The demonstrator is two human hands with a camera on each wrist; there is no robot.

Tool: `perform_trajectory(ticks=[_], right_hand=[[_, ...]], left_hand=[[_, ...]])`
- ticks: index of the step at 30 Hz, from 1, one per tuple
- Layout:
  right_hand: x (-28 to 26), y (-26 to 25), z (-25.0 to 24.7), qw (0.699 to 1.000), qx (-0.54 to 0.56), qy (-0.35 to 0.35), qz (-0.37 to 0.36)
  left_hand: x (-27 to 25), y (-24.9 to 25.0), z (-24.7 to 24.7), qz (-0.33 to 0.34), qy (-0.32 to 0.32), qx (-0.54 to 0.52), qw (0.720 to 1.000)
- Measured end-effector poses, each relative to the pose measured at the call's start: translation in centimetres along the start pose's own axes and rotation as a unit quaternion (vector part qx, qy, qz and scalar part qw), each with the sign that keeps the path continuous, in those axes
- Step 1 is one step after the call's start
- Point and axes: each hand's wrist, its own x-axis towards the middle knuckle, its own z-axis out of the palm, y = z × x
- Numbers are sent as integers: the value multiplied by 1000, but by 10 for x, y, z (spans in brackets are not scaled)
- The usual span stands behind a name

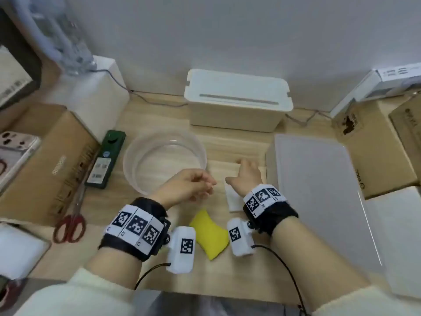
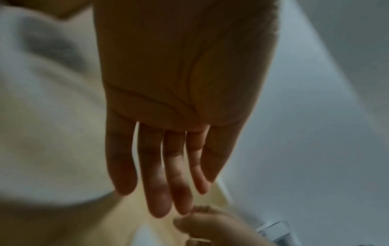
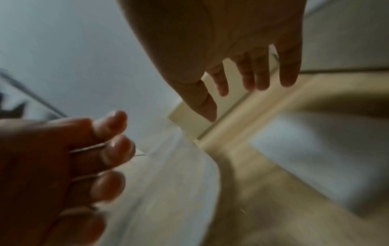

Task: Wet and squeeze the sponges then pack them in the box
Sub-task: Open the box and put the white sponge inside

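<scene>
Both hands hover empty with fingers loosely spread, left hand (image 1: 186, 187) beside the clear water bowl (image 1: 136, 153), right hand (image 1: 247, 176) above a white sponge (image 1: 232, 201), yellow sponge (image 1: 210, 236) nearer; a careless reach could tip the bowl and spill.

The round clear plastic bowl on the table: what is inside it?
Inside the round clear plastic bowl no sponge shows; whether it holds water I cannot tell. The left hand covers its near rim. The yellow sponge lies outside.
</scene>
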Motion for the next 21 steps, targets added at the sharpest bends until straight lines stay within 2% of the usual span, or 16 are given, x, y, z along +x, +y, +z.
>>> perform_trajectory(ticks=[3,5,8,13,16,17,19,21], right_hand=[[9,16,24,994,-29,11,104],[13,20,33,989,-68,9,129],[18,20,35,986,-68,-1,153],[20,20,19,984,66,-38,163],[9,14,9,965,229,-34,120],[3,8,5,951,293,-35,98],[-12,-10,-5,911,407,-47,35],[-26,-34,-14,885,459,-63,-52]], left_hand=[[7,-36,19,-40,-39,17,998],[9,-55,29,-33,-71,49,996],[11,-67,31,-29,-70,56,996],[15,-71,28,-41,-65,30,997],[10,-54,24,-75,-63,-71,993],[7,-46,21,-99,-58,-145,983],[3,-30,13,-127,-79,-324,934],[2,-18,4,-111,-129,-434,885]])
